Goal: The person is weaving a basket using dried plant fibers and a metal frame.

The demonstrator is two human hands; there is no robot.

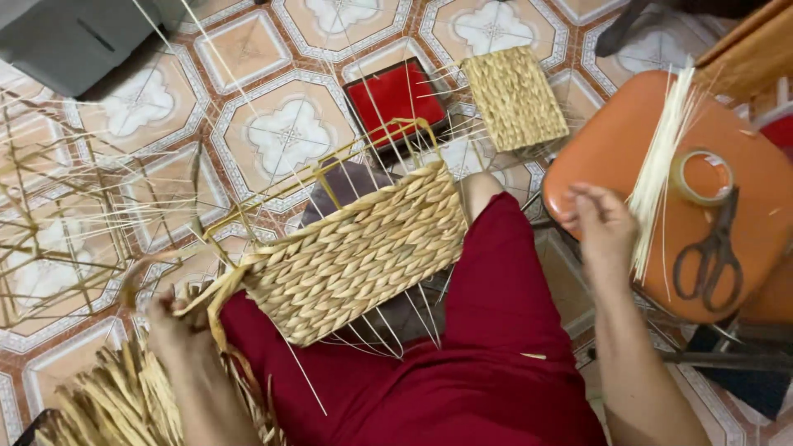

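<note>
Pinched in the left hand [169, 318], at the lower left of the frame, is a flat tan straw strand [216, 299] that runs up to the corner of the half-woven rectangular straw basket [355, 256], keeping the weave taut, it seems. That basket rests tilted on the person's lap in red trousers [487, 363] at mid-frame, its thin pale spokes sticking out below and above where they are easy to reach. The right hand [601, 221], fingers loosely curled, touches a bundle of thin pale reeds [657, 169] lying on the round orange stool [611, 149] at the right; whether it grips any I cannot tell. Black scissors [709, 256] and a tape roll [702, 176] lie beside them, while loose straw [116, 405] piles at the lower left.
</note>
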